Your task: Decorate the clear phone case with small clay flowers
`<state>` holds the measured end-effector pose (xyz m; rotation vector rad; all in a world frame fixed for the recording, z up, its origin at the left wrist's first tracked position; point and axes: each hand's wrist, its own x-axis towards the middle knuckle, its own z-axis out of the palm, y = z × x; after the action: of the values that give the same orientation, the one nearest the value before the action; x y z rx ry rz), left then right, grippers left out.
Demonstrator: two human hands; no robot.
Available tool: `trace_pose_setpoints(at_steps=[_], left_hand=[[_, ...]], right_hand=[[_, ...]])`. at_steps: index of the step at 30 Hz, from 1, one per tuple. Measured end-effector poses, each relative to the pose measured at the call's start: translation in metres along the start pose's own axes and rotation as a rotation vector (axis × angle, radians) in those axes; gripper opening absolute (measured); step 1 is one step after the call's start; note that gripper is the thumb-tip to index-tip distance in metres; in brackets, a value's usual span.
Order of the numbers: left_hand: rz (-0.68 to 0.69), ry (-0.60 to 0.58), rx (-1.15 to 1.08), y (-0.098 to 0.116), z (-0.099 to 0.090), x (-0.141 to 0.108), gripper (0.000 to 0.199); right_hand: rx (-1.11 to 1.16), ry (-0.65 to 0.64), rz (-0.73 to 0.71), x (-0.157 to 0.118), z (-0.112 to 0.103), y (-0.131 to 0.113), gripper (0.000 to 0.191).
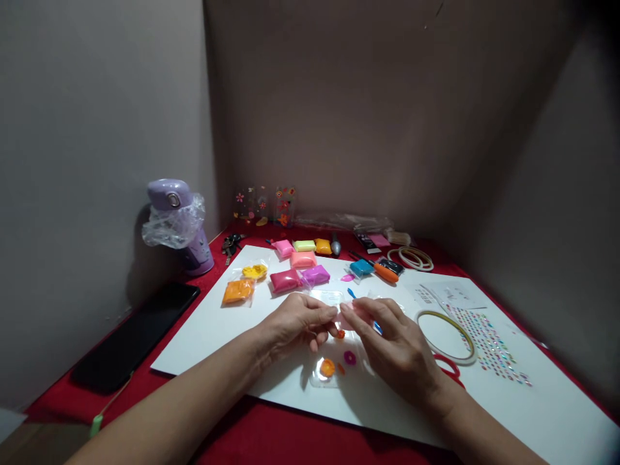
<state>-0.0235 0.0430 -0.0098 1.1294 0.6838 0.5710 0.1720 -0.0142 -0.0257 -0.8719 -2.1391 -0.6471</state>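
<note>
Two hands meet above the clear case point(339, 382), where the step in hand appears to be working a pale pink piece point(347, 318). The right hand point(391, 339) has its grip nearly closed, thumb and fingers pinching the piece; the left hand point(298, 320) brings its fingertips together at the edge, though whether they hold it I cannot tell. The next move likely calls for light, even fingertip pressure. Glossy and see-through, the case lies flat on the smooth white board point(208, 342), bearing a rounded orange blob point(327, 368) and a magenta ring point(349, 358). Plump, pillow-shaped packets point(285, 279) lie beyond.
</note>
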Motion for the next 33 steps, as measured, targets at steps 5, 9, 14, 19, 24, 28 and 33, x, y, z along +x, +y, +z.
trace_pose_setpoints(at_steps=[5,9,14,19,24,28,33], left_hand=[[-0.029,-0.003,0.044,0.003,-0.002,0.001,0.028],[-0.029,-0.027,0.103,0.006,-0.001,-0.001,0.024],[-0.036,-0.007,0.17,0.01,0.003,-0.004,0.019],[-0.056,-0.004,0.033,0.012,0.005,-0.005,0.016],[-0.002,0.035,-0.122,0.013,0.001,-0.004,0.012],[0.044,0.035,-0.211,0.018,0.0,-0.004,0.017],[0.089,0.024,-0.21,0.02,0.001,-0.006,0.033]], right_hand=[[-0.033,-0.013,0.004,-0.002,0.001,-0.001,0.047],[-0.041,-0.034,0.011,-0.002,0.002,0.0,0.046],[-0.028,-0.05,0.014,0.0,0.002,0.0,0.046],[-0.021,-0.03,0.044,0.002,0.0,-0.002,0.047],[-0.064,-0.03,0.115,0.002,0.001,0.0,0.04],[-0.159,-0.032,0.249,-0.001,0.001,0.011,0.034],[-0.209,-0.015,0.432,-0.006,0.003,0.025,0.025]])
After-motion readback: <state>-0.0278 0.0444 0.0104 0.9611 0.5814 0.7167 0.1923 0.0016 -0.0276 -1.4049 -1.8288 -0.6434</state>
